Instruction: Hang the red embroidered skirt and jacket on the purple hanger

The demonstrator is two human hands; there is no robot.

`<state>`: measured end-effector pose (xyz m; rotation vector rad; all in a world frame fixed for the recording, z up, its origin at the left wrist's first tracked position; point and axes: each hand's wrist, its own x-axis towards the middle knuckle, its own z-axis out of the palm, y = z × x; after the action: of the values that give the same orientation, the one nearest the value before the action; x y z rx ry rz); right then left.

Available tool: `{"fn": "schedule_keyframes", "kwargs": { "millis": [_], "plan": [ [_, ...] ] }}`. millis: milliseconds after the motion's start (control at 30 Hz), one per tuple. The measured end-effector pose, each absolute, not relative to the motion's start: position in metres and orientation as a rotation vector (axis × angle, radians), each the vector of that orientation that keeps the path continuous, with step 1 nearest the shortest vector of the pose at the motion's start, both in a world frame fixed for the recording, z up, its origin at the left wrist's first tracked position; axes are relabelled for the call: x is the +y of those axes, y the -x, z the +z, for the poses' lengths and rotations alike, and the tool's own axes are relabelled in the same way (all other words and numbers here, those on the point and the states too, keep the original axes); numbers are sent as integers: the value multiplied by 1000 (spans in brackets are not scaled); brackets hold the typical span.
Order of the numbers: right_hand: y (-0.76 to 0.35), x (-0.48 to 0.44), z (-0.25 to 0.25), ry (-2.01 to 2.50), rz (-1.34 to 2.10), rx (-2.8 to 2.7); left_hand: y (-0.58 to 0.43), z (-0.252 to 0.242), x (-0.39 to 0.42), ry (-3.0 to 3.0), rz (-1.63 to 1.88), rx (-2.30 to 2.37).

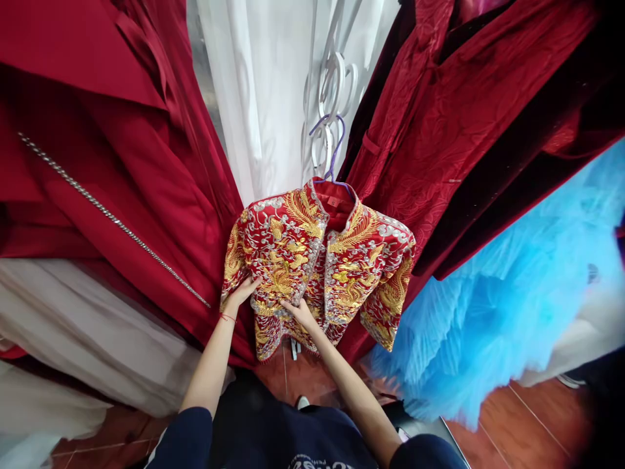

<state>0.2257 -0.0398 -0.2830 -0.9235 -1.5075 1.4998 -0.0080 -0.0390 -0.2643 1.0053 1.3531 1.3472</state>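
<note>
Mostly, the far left is taken up by red fabric [161,182], with a beaded silver strand [117,223] running diagonally across it. Next comes the left hand [245,291], a thin red bracelet [227,318] at its wrist; it touches the jacket [312,260] between sleeve and front panel, its digits close together, though one cannot tell how firmly they close, since part of the hand is hidden. Just beside it, the right hand [300,314] holds the lower edge of that same panel in a narrow grip, thumb and fingers almost together. The jacket, red with gold and silver embroidery, is in the middle, its front parted, on a purple hanger [334,161] hooked among white rings [340,78]. Farther right hang a patterned red garment [430,130] and blue ruffled tulle [488,326].
</note>
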Motion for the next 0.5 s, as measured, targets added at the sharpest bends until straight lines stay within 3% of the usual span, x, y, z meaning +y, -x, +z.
{"fn": "schedule_keyframes", "kwargs": {
  "millis": [333, 500],
  "plan": [
    [-202, -77, -238, 512, 1639, -1768, 7, -241, -47, -1077, 1508, 1390],
    [-247, -51, -257, 816, 1763, -1502, 7, -239, -58, -1055, 1519, 1363]
  ]
}}
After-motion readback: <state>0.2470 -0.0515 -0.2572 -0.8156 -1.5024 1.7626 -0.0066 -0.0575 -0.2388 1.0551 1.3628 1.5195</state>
